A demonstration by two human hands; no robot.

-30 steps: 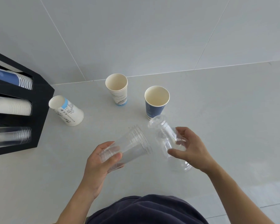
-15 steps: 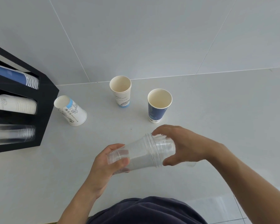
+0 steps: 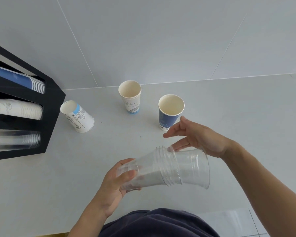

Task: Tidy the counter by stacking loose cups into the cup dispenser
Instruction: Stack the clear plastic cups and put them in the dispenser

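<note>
My left hand (image 3: pixel 117 183) grips the narrow end of a stack of clear plastic cups (image 3: pixel 167 168), held sideways above the counter with the mouths pointing right. My right hand (image 3: pixel 197 136) hovers just behind the stack's rims, fingers spread, holding nothing. The black cup dispenser (image 3: pixel 50 115) stands at the left with three slots: blue paper cups on top, white paper cups in the middle, clear cups at the bottom. On the counter a white paper cup (image 3: pixel 78 117) lies on its side, another white paper cup (image 3: pixel 130 97) stands upright, and a blue paper cup (image 3: pixel 169 112) stands upright.
The grey counter (image 3: pixel 246 117) meets a tiled wall behind the cups. Its front edge runs near my dark-clothed body at the bottom, with floor tiles visible at the lower right.
My right hand pushed its clear cup into the stack held by my left hand, then let go and opened. The nested stack now rests in my left hand alone.
</note>
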